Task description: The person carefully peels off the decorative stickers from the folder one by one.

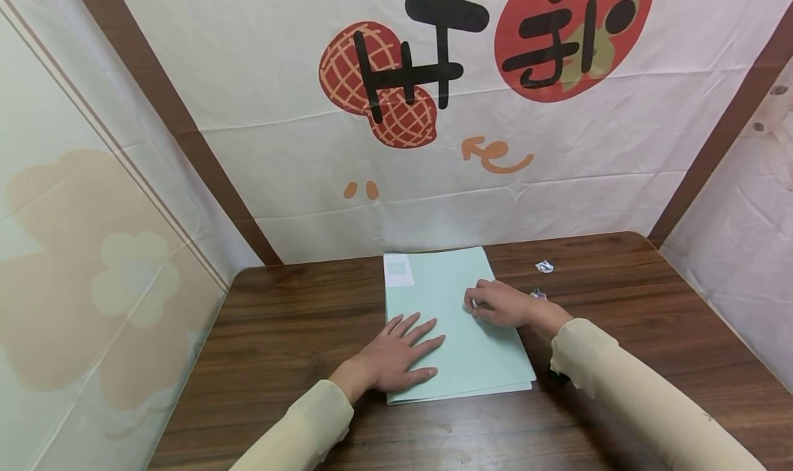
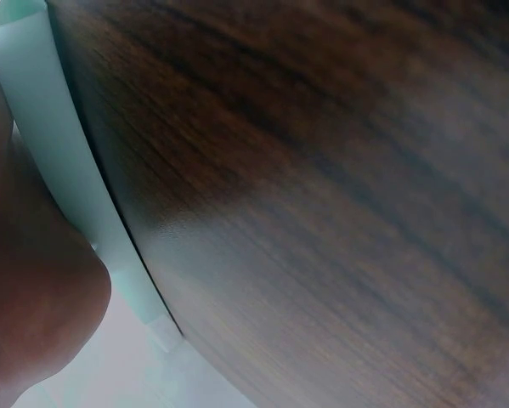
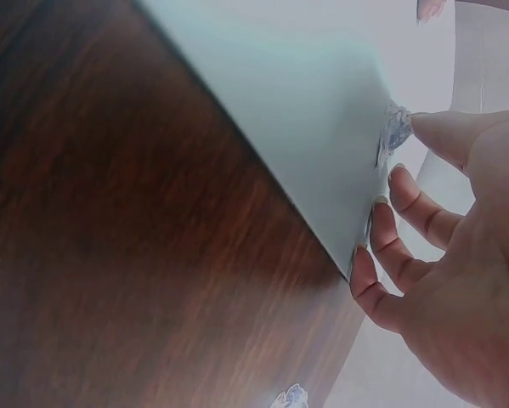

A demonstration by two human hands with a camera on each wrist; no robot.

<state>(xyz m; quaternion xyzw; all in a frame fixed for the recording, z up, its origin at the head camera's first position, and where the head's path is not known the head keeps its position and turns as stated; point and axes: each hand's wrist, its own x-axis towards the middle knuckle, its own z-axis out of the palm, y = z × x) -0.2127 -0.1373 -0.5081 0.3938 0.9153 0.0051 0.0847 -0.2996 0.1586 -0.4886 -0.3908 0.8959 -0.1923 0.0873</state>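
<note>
Clearly, a spread left hand (image 1: 396, 358) touches a white-labelled mint folder (image 1: 473, 361), the right hand (image 1: 503, 303) pinching a sticker (image 3: 396, 129)

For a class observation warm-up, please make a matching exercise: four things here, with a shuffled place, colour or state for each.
1. Folder
2. White label
3. Sticker farthest from the camera
4. Left grip

A. Fingers spread
B. Mint green
C. On the tabletop, right of the folder
D. At the folder's far left corner

Pairs: 1-B, 2-D, 3-C, 4-A
</note>
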